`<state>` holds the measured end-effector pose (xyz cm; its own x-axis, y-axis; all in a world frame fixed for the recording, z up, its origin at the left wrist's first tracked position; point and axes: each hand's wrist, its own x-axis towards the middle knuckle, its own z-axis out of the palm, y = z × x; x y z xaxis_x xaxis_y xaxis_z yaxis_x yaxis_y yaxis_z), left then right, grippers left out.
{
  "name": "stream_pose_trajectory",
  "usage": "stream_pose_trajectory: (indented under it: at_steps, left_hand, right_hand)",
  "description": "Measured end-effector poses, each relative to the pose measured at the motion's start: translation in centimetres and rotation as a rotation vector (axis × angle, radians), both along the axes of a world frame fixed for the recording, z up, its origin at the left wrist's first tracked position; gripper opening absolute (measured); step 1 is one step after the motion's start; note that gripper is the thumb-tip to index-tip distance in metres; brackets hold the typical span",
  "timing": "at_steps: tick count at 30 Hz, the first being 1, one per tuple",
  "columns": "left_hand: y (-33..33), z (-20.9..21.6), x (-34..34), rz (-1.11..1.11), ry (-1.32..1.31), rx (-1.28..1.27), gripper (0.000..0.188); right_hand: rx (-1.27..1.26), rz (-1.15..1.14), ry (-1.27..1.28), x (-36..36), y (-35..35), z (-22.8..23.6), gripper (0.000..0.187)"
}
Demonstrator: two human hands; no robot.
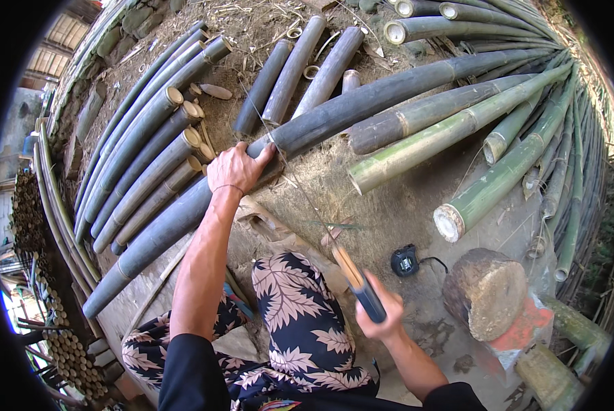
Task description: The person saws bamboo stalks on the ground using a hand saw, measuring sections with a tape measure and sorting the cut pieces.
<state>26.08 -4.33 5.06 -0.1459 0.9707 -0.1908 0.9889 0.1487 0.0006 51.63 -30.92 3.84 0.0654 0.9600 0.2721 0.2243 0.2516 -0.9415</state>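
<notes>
A long dark bamboo pole (pixel 382 92) lies slantwise across the middle of the view, from the upper right to the lower left. My left hand (pixel 237 169) is closed over its top, thumb pointing right. Just right of that thumb, the thin blade of a handsaw (pixel 307 195) crosses the pole, at a pale ring on the bamboo. My right hand (pixel 381 312) grips the saw's handle, which is wood-coloured toward the blade and dark at the rear. How deep the blade sits in the bamboo cannot be made out. My patterned trousers (pixel 300 308) show below the pole.
Cut bamboo lengths (pixel 142 130) lie at the left, with shorter pieces (pixel 293 68) beyond the pole. Green bamboo poles (pixel 485 212) fan out at the right. A black tape measure (pixel 404 261) lies on the ground near a wooden stump (pixel 492 294). Stacked bamboo (pixel 70 359) stands far left.
</notes>
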Motion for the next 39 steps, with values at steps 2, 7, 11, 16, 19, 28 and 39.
stream_pose_trajectory:
  at_steps: [2, 7, 11, 16, 19, 28, 39]
  left_hand:
    - [0.6, -0.6, 1.1, -0.009, -0.02, -0.011, 0.082]
    - [1.2, -1.6, -0.8, -0.021, -0.028, 0.021, 0.08]
    - [0.4, -1.8, -0.7, -0.212, -0.059, 0.005, 0.071]
    - [0.5, -2.1, -0.3, -0.282, 0.027, -0.006, 0.067]
    - [0.3, -1.8, -0.8, -0.246, -0.016, -0.035, 0.062]
    - [-0.2, -2.7, 0.4, -0.287, -0.051, 0.012, 0.06]
    - [1.5, -3.1, 0.7, -0.268, -0.028, -0.016, 0.059]
  right_hand:
    - [0.035, -0.023, 0.04, -2.2, 5.4, -2.2, 0.058]
    - [-0.063, -0.022, -0.006, -4.6, 5.4, -5.4, 0.049]
    - [-0.051, -0.035, -0.188, 2.4, -5.1, -2.9, 0.042]
    - [0.036, -0.048, 0.083, -4.6, 9.0, -6.3, 0.051]
    - [-0.033, -0.018, 0.093, -5.5, 10.8, -5.8, 0.052]
    - [0.072, -0.094, -0.026, -4.0, 6.8, -7.4, 0.059]
    - [-0.08, -0.039, -0.148, -0.7, 2.3, -6.7, 0.055]
